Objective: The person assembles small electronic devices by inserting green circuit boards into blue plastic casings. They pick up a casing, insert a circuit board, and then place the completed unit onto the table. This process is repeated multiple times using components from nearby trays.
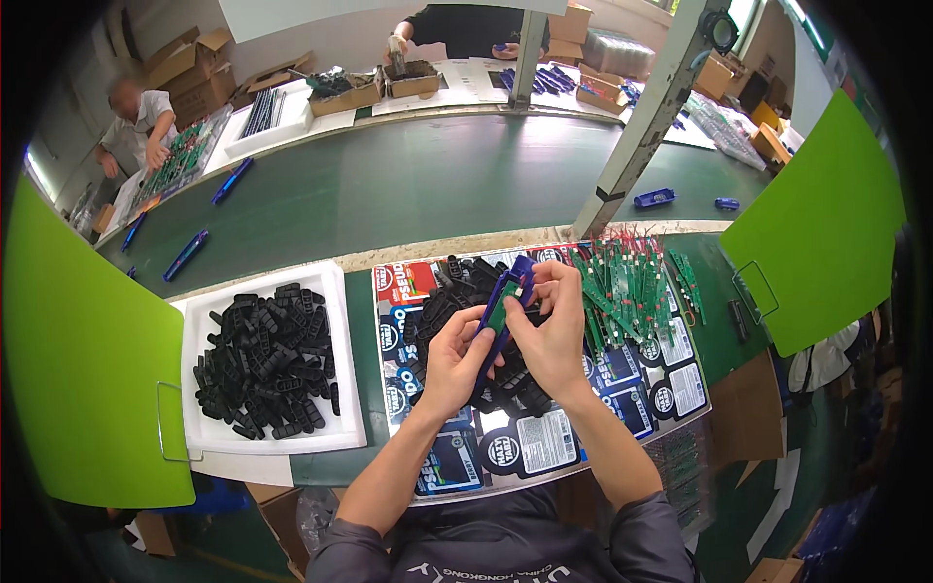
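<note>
Between my two hands is a long blue plastic housing (521, 265) with a green circuit board (498, 313) lying in its open side. My left hand (457, 358) grips the lower part of the housing, thumb against its edge. Up at the far end, my right hand (550, 325) pinches the housing, its thumb on the board. Beneath and behind my hands lies a heap of black plastic parts (457, 296). To the right of it is a pile of green circuit boards (622, 291) with red wires. Both rest on a printed sheet (544, 449).
A white foam tray (352, 389) of small black parts stands at left. Green panels (92, 360) flank me on both sides. A metal post (646, 126) rises beyond the boards. Blue housings (185, 255) lie on the green belt (408, 180). Two other people work across it.
</note>
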Available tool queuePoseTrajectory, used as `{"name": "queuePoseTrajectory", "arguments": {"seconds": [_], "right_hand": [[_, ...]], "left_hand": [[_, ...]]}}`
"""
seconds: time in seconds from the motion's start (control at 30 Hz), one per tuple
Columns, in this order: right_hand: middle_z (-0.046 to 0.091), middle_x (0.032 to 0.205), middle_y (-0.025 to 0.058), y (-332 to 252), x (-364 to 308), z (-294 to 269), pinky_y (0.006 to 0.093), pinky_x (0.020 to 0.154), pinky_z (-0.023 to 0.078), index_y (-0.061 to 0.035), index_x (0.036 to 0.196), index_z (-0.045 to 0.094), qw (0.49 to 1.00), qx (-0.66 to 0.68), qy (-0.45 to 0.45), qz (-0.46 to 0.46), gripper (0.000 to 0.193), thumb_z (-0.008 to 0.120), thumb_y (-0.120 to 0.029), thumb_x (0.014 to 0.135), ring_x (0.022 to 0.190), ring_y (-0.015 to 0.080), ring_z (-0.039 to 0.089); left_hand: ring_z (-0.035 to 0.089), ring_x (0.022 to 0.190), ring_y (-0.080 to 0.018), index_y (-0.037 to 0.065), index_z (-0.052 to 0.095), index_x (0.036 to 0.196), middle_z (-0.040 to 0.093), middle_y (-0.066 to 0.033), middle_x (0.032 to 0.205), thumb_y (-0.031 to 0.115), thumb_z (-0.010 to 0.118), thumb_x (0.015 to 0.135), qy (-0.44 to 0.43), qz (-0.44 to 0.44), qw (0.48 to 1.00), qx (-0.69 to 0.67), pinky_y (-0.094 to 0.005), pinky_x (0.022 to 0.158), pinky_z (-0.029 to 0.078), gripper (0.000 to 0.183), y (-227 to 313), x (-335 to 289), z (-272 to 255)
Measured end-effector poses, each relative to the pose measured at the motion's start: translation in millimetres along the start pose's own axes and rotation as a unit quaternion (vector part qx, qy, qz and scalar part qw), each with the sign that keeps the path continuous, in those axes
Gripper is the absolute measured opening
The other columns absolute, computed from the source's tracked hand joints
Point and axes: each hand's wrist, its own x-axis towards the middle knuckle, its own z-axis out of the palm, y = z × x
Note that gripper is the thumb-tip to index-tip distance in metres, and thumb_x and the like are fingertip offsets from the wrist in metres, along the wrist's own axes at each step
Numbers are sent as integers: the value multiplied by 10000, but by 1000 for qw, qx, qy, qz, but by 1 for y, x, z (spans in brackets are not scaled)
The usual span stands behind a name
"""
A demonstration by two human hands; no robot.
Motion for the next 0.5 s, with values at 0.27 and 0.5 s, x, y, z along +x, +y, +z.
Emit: {"name": "queuePoseTrajectory", "arguments": {"seconds": [0.27,0.5], "right_hand": [[582,1109,72,9,-1,2,282,673,478,-8,1392,539,990,103,-28,95,573,784,-10,874,853,116,595],[617,1138,86,17,-4,-4,273,694,482,-12,1394,564,990,125,-18,66,551,793,-58,895,845,121,634]], "left_hand": [[672,764,-115,-26,564,1380,717,-94,1030,78,572,1088,4,10,999,32,-243,599,537,310,2,-2,-2],[686,785,-135,-24,567,1373,737,-127,1081,72,584,1081,25,26,998,50,-259,649,562,307,2,3,2]]}}
